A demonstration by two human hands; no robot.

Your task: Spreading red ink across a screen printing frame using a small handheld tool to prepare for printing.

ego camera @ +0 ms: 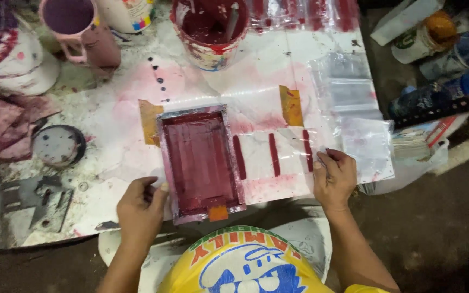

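A small rectangular printing screen (200, 161), coated in dark red ink, lies flat on the paint-stained white table (256, 70). My left hand (139, 209) grips the frame's lower left corner. My right hand (333, 176) pinches the edge of a clear plastic bag (278, 157) printed with three red bars, lying just right of the frame. Two pieces of orange tape (291, 106) sit on the table beside the frame.
A tub of red ink (211, 30) with a stick stands at the back. A pink mug (82, 30) and a white bucket (12, 54) are at back left, stained rags (4, 127) and a round lid (57, 144) at left. More clear bags (354, 114) and bottles (441, 92) lie right.
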